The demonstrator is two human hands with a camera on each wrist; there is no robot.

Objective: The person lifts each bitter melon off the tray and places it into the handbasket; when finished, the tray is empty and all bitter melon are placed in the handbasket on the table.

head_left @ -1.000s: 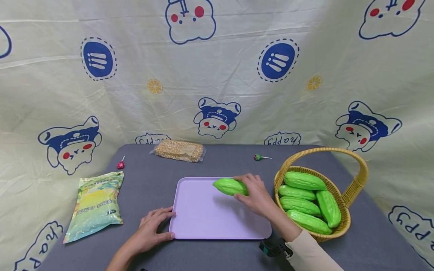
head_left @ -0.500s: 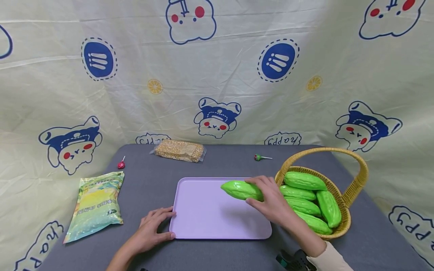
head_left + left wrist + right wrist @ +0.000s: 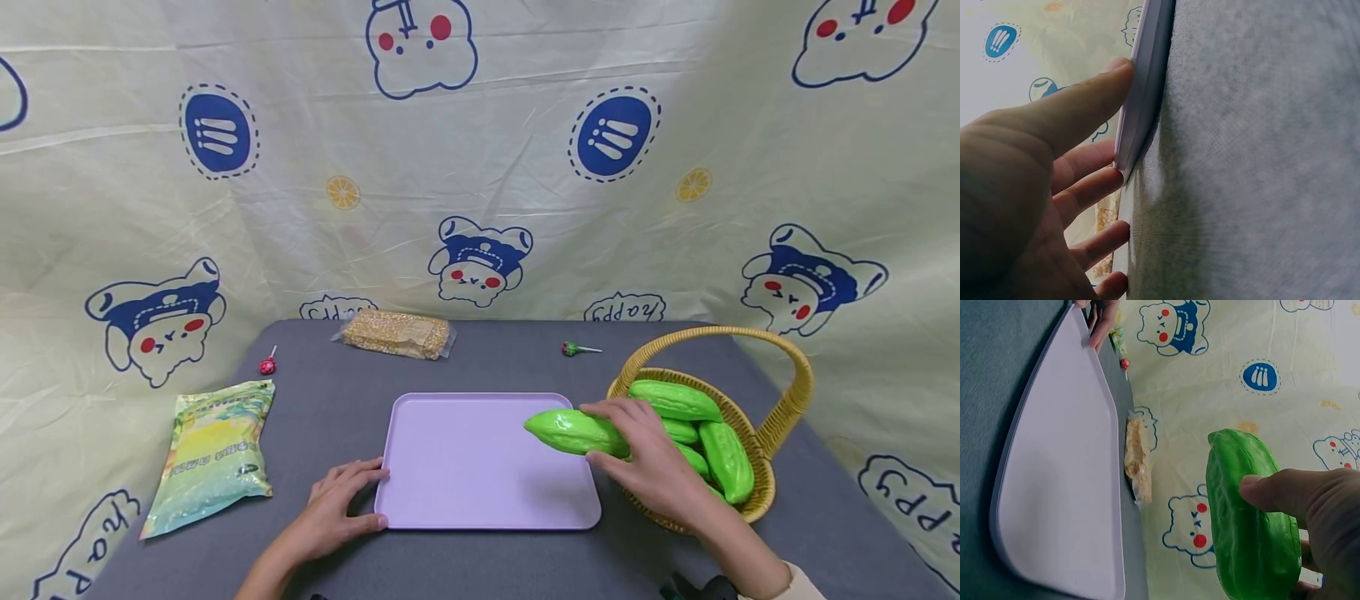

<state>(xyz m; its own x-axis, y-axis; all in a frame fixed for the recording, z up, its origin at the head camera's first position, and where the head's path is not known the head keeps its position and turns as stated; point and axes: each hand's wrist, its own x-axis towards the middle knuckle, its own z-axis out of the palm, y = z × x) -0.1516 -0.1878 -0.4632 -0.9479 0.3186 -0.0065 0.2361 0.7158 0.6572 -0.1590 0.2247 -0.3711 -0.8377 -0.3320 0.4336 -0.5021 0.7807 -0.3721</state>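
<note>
My right hand (image 3: pixel 648 462) grips a green bitter gourd (image 3: pixel 573 432) above the right edge of the lilac tray (image 3: pixel 465 475), beside the wicker basket (image 3: pixel 780 467). In the right wrist view my thumb lies across the gourd (image 3: pixel 1247 544), lifted over the tray (image 3: pixel 1066 487). My left hand (image 3: pixel 333 508) rests on the table at the tray's near left corner, thumb and fingers against its rim (image 3: pixel 1144 100). Several more gourds (image 3: pixel 723 458) lie in the basket.
A yellow-green packet (image 3: pixel 210 454) lies at the left, a bag of grains (image 3: pixel 396 333) at the back, a red lollipop (image 3: pixel 267 364) and a green lollipop (image 3: pixel 573 348) near the back edge. A printed cloth hangs behind the grey table (image 3: pixel 337 400).
My right hand has carried the gourd rightwards, from over the tray's back middle to its right edge next to the basket. The left hand has stayed put.
</note>
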